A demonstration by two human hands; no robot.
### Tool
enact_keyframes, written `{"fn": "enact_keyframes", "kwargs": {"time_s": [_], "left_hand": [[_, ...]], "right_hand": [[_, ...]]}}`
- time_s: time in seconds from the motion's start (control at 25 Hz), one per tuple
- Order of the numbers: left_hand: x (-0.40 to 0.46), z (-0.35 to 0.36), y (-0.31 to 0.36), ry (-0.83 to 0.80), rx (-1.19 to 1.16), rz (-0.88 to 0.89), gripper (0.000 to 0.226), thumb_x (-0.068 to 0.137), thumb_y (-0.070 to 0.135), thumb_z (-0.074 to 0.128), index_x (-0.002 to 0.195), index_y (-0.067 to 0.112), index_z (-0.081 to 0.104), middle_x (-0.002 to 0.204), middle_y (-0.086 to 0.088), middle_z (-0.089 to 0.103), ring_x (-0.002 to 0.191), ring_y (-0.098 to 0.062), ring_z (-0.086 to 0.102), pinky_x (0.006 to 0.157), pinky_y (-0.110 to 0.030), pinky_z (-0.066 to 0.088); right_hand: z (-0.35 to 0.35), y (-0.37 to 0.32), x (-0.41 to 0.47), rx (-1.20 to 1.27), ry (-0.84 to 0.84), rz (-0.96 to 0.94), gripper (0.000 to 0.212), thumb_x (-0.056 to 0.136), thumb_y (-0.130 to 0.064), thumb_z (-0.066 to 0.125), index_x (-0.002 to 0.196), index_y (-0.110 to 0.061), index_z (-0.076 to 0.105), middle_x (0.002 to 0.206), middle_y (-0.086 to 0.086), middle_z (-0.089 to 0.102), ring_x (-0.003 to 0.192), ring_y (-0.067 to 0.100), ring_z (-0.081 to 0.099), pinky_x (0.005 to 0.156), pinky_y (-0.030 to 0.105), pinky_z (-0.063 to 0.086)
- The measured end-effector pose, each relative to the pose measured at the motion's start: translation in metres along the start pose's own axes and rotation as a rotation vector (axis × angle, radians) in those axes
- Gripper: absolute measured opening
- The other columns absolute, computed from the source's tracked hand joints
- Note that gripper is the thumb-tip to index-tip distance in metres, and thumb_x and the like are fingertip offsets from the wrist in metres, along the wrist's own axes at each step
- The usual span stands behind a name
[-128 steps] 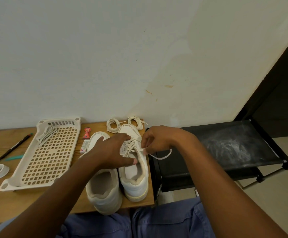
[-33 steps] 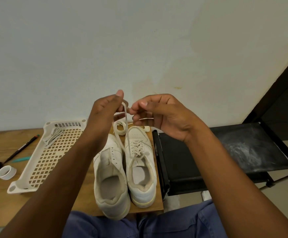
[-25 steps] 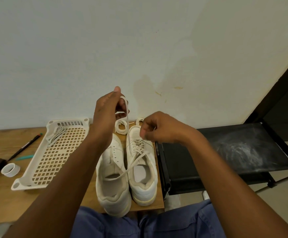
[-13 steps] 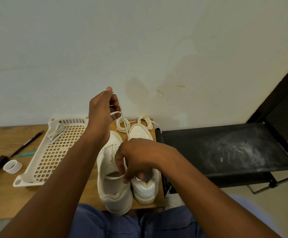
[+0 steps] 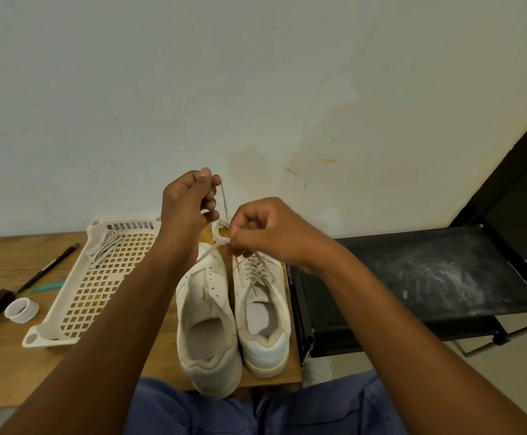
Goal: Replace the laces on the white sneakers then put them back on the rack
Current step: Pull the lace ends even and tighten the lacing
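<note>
I see my left hand [image 5: 190, 202] raised above the sneakers [image 5: 234, 312], fingers curled, pinching one end of the lace [image 5: 224, 202]. My right hand [image 5: 265, 230] pinches the other end just over the laced right shoe's toe. Both shoes stand side by side at the desk [image 5: 1, 265] corner, heels near the front edge, the right one close to the desk's right edge. The rack [image 5: 428, 277] stands just right of that edge; the tray [image 5: 99, 287] lies left.

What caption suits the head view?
Both hands hold a lace above the right sneaker.
</note>
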State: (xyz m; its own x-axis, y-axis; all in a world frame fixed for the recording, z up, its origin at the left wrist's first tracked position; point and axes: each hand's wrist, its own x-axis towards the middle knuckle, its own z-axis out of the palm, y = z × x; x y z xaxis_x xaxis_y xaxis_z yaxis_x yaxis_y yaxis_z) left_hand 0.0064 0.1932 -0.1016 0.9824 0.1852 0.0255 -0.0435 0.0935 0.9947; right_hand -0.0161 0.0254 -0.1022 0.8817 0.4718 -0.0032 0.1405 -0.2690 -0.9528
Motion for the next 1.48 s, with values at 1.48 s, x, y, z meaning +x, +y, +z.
{"fn": "enact_keyframes", "kwargs": {"time_s": [1.48], "left_hand": [[-0.005,0.010,-0.005,-0.117,0.016,0.087,0.028,0.090,0.016,0.076,0.116,0.009,0.075,0.098,-0.013,0.078,0.086,-0.024,0.075,0.079,-0.032,0.058]], "right_hand": [[-0.016,0.011,0.006,0.447,0.493,-0.013,0.014,0.090,0.002,0.075,0.104,0.001,0.078,0.083,0.014,0.076,0.063,0.015,0.068,0.067,0.027,0.062]]}}
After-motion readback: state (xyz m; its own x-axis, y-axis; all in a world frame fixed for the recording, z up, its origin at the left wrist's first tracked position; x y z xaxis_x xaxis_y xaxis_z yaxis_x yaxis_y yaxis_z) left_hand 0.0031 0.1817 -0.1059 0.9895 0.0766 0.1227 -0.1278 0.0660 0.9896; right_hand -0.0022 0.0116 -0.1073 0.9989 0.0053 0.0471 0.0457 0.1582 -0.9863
